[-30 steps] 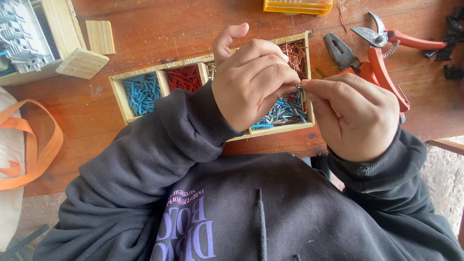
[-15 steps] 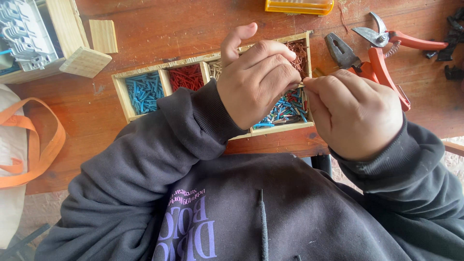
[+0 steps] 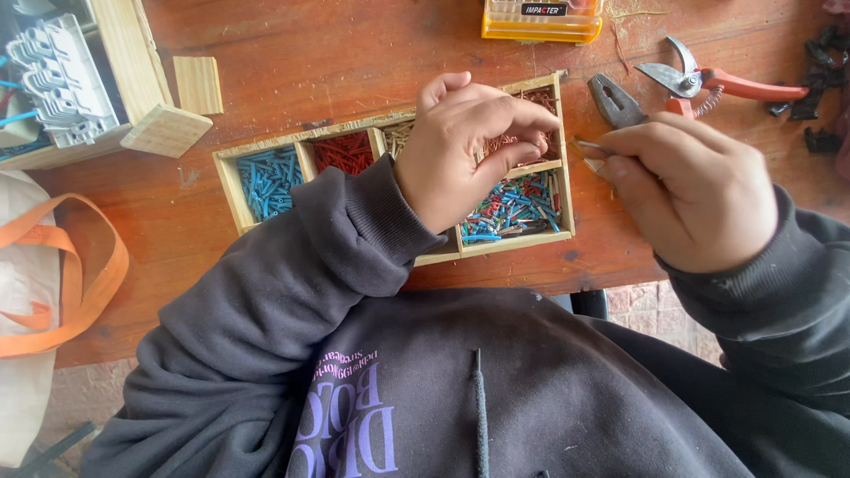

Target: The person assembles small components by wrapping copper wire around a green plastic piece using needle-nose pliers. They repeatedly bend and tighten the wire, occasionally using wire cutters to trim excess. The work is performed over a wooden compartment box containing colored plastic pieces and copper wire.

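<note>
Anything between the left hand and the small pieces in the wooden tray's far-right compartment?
Nothing visible. The left hand is already over the wooden tray, fingertips curled into that compartment of brownish pieces. The right hand holds a thin piece apart, off the tray's right side.

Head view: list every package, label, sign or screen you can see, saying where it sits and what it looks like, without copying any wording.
Yellow case: top edge of the table, flat, rectangular, with a clear lid.
Label: on that case, a small dark strip with pale print.
Bag: left edge, white with orange straps.
Sweater print: on the dark chest, purple lettering.
No signs or screens.
</note>
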